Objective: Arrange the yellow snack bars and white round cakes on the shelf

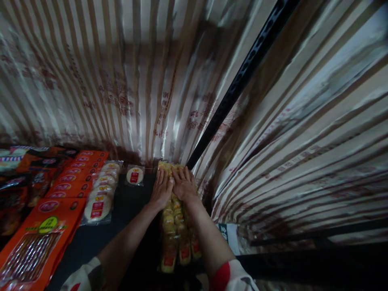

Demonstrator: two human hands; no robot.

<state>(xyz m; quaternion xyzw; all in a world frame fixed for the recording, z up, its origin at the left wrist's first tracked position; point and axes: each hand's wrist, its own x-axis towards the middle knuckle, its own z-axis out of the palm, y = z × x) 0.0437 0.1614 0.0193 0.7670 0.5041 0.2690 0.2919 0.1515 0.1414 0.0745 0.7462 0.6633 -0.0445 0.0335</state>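
Note:
Both my hands lie flat on rows of small yellow packaged snacks (169, 242) with red labels, at the back of a dark shelf (127, 226). My left hand (162, 189) has its fingers stretched forward over the left row's far end. Just beside it, thumbs nearly touching, my right hand (184, 184) rests with fingers spread over the far end of the rows to the right. Neither hand grips anything. The packs under my palms are hidden. Left of my hands, a single round white cracker pack (135, 175) lies near the back edge.
Overlapping round white cracker packs (101, 198) form a row on the left. Beside them are several orange snack bags (39, 238) and darker bags (39, 178). A black perforated post (233, 89) slants up at the back corner. Striped curtains (136, 81) hang behind and to the right.

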